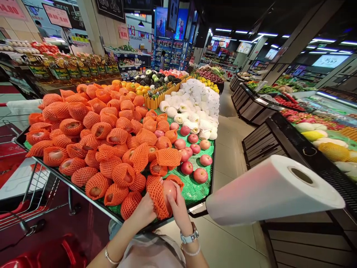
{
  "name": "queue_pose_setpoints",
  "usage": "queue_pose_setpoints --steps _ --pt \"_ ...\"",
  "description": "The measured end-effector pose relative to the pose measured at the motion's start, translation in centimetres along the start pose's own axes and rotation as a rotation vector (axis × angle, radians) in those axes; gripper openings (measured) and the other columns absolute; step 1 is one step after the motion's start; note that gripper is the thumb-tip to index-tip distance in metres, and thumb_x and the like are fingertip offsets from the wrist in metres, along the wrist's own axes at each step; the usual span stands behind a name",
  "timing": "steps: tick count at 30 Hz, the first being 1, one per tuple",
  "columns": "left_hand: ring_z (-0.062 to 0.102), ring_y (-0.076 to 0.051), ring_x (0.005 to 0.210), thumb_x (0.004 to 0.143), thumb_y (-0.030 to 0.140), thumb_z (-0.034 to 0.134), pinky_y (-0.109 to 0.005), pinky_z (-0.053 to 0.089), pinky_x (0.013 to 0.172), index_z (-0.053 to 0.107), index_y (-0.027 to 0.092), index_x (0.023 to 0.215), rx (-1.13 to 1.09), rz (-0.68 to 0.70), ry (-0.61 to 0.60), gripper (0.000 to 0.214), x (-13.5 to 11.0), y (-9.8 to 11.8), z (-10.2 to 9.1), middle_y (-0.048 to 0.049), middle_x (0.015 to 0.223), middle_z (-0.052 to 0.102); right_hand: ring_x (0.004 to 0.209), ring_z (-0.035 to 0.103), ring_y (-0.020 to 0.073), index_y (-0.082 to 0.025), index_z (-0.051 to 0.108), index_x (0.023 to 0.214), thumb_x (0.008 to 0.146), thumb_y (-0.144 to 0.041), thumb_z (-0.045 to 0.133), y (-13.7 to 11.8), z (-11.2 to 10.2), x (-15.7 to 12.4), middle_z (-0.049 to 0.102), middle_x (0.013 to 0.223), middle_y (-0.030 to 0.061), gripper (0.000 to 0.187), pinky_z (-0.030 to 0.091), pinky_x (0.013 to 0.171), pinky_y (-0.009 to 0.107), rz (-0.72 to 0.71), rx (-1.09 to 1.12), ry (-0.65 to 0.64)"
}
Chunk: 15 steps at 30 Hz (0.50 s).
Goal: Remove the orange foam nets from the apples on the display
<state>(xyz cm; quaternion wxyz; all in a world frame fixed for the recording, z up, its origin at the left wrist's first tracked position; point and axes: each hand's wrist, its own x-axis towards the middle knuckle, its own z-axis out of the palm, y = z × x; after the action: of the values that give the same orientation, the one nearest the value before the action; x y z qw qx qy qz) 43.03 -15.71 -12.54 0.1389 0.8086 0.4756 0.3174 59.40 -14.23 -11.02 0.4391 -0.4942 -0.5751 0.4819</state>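
At the near edge of the fruit stand (195, 188), both my hands hold one apple (169, 190). My left hand (145, 210) grips the orange foam net (157, 199) that half covers the apple. My right hand (178, 208), with a watch on its wrist, wraps its fingers round the apple's bare side. Behind my hands lies a big heap of apples in orange nets (92, 137). Several bare red apples (192, 152) lie on the green mat to the right of the heap.
A large roll of plastic bags (273, 190) juts out at the right. White-netted fruit (198, 108) lies farther back. A shopping trolley (30, 193) stands at the left. An aisle (231, 156) runs between the stand and dark produce counters (279, 137) on the right.
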Motion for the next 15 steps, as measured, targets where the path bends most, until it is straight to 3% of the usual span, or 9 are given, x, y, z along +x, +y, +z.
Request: queue_pose_setpoints --steps 4,7,9,11,15 --pt "0.063 -0.030 0.115 0.085 0.031 0.061 -0.050 0.048 0.103 0.054 0.020 0.134 -0.071 -0.076 0.101 0.051 0.2 0.3 -0.1 -0.0125 0.120 0.070 0.136 0.044 0.0278 -0.020 0.040 0.143 0.094 -0.057 0.044 -0.5 -0.3 -0.3 0.049 0.145 0.0134 0.062 0.032 0.116 0.047 -0.074 -0.078 -0.065" --pt "0.067 -0.033 0.106 0.075 0.036 0.070 -0.052 0.051 0.097 0.060 0.017 0.125 -0.194 -0.230 0.242 0.055 0.1 0.4 0.2 -0.0138 0.112 0.072 0.143 0.033 0.0311 -0.021 0.027 0.150 0.087 -0.060 0.057 -1.4 0.3 -1.2 0.035 0.154 0.0147 0.080 0.031 0.117 0.050 -0.192 -0.133 -0.093" --pt "0.068 -0.034 0.102 0.069 0.035 0.074 -0.051 0.054 0.093 0.063 0.017 0.118 -0.263 -0.321 0.307 0.054 0.0 0.4 0.4 -0.0133 0.108 0.073 0.145 0.027 0.0331 -0.023 0.022 0.151 0.081 -0.055 0.067 -2.1 0.9 -1.9 0.026 0.157 0.0153 0.090 0.031 0.116 0.053 -0.278 -0.210 -0.043" --pt "0.069 -0.032 0.099 0.069 0.029 0.070 -0.050 0.055 0.091 0.066 0.020 0.112 -0.287 -0.367 0.329 0.044 0.0 0.4 0.5 -0.0105 0.103 0.075 0.143 0.030 0.0324 -0.026 0.032 0.146 0.081 -0.044 0.072 -2.5 1.5 -2.5 0.026 0.153 0.0147 0.078 0.034 0.114 0.052 -0.349 -0.293 0.046" --pt "0.069 -0.030 0.097 0.069 0.022 0.059 -0.050 0.051 0.096 0.069 0.021 0.101 -0.220 -0.354 0.334 0.034 0.1 0.0 0.5 -0.0080 0.096 0.076 0.123 0.048 0.0273 -0.025 0.060 0.110 0.084 -0.028 0.069 -2.8 1.9 -2.8 0.043 0.127 0.0107 0.028 0.046 0.101 0.045 -0.461 -0.395 0.193"
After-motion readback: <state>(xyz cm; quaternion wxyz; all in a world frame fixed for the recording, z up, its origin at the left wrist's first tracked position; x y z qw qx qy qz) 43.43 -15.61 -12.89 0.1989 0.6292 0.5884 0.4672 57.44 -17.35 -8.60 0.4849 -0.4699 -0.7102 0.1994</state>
